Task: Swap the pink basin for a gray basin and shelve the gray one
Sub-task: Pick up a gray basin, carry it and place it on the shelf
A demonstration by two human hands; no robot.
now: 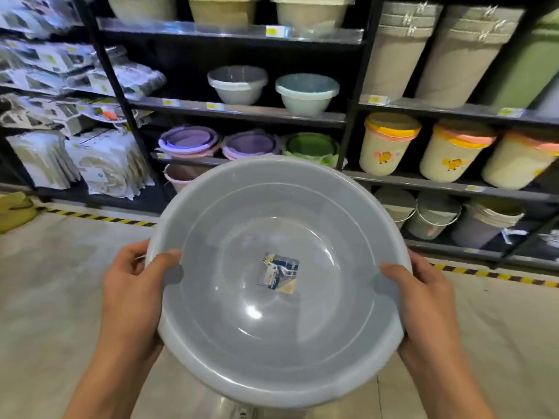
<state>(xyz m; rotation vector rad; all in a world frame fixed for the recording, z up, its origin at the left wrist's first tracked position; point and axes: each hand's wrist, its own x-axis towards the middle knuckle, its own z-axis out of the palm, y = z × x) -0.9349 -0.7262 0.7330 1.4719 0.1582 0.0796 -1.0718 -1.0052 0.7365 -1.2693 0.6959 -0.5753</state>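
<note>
A: Here, where was the gray basin (278,279), and how was it held?

B: It was held level in front of the person, mouth up, above the floor (60,282) and short of the shelving unit (242,114). The left hand (133,285) was closed on the left rim, thumb over the lip and fingers underneath; the right hand (423,300) was closed on the right rim in the same way. Each grip sat at a small notch in the rim, on opposite sides.

A: How would it be expected to handle?

B: Judged from its thin, glossy plastic wall, it was probably light and fairly stiff, with some flex at the rim. The smooth surface looked slippery, so a rolled lip was the sensible place to take hold. A paper label (278,276) lay stuck at the centre of the bottom; the bowl was otherwise empty.

A: And the pink basin (181,176)?

B: A pink one showed on the low shelf just behind the far rim of the gray basin, partly hidden. Purple basins (189,143) and a green basin (311,145) stood one shelf higher.

A: What remained?

B: The gray basin was not yet shelved. Its breadth suggested it would need tilting or careful alignment to pass between the shelves.
</note>
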